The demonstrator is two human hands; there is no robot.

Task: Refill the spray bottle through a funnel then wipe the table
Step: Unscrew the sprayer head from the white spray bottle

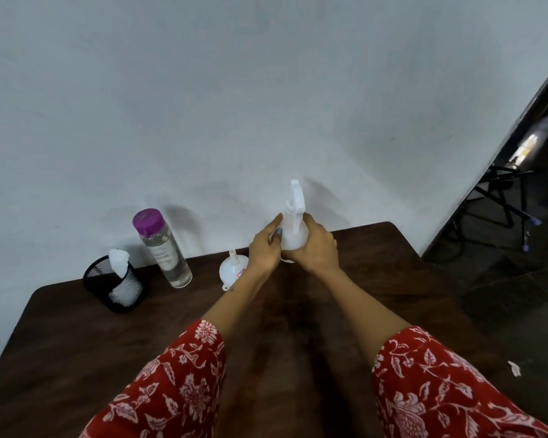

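While the funnel [231, 270] lies on the tabletop [377, 279], the left hand [264, 250] and right hand [317, 248] each keep a grip around the upright spray bottle [293, 229].

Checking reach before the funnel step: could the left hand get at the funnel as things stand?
Probably yes, once it lets go. The funnel lies mouth-down on the table right beside the left hand, with nothing between them. But that hand now has its grip on the spray bottle.
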